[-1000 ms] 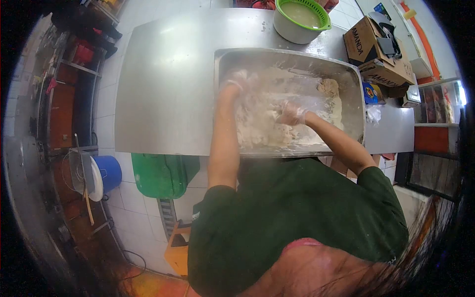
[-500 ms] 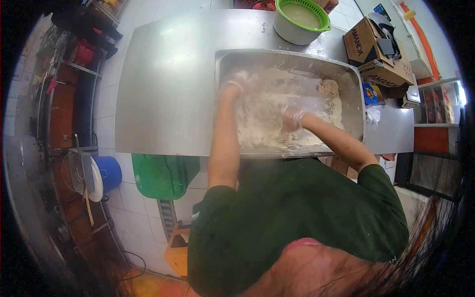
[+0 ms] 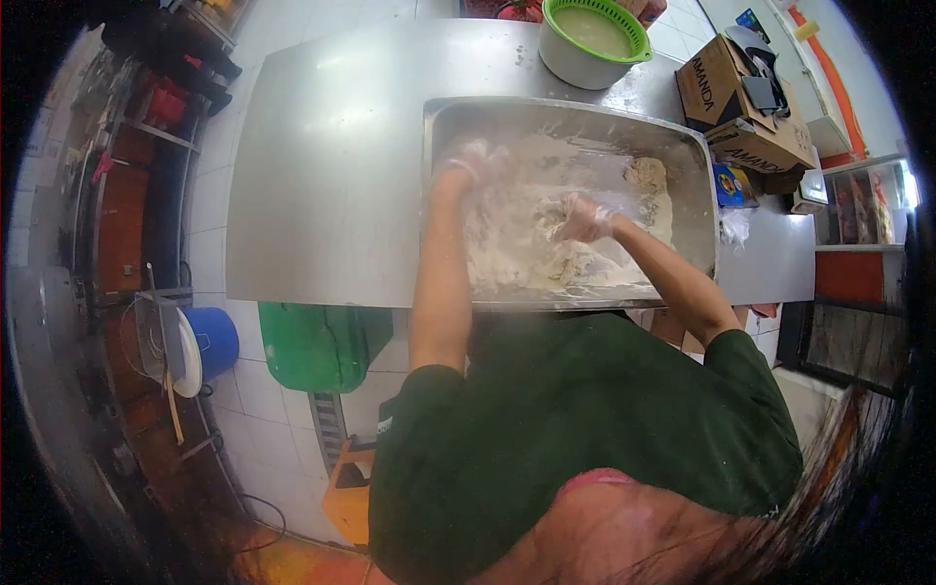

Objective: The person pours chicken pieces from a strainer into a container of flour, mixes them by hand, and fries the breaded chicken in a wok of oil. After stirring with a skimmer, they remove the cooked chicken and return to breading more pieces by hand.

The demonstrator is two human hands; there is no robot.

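A deep steel tray [image 3: 714,214] sits on the metal table with loose white flour [image 3: 502,258] spread over its bottom. My left hand [image 3: 476,162], in a clear plastic glove, is inside the tray near its left wall, and airborne flour and blur hide its fingers. Near the middle of the tray, my right hand [image 3: 589,219], gloved too, reaches down into the flour. Its fingers are smeared and dusted white, so I cannot make out what they hold. Below them lies a clumpy floured heap [image 3: 570,261]. A brownish floured lump [image 3: 644,175] rests toward the tray's right side.
Behind the tray stands a pale tub [image 3: 585,70] with a green basket in cloudy liquid. Cardboard boxes [image 3: 751,102] occupy the table's right end, beside a plastic bag [image 3: 734,226]. A green bin [image 3: 317,346] is below the front edge. A blue bucket [image 3: 214,341] stands left.
My right hand has shifted slightly up within the tray and turned, and floury clumps now show below it. My left hand stays in nearly the same place.
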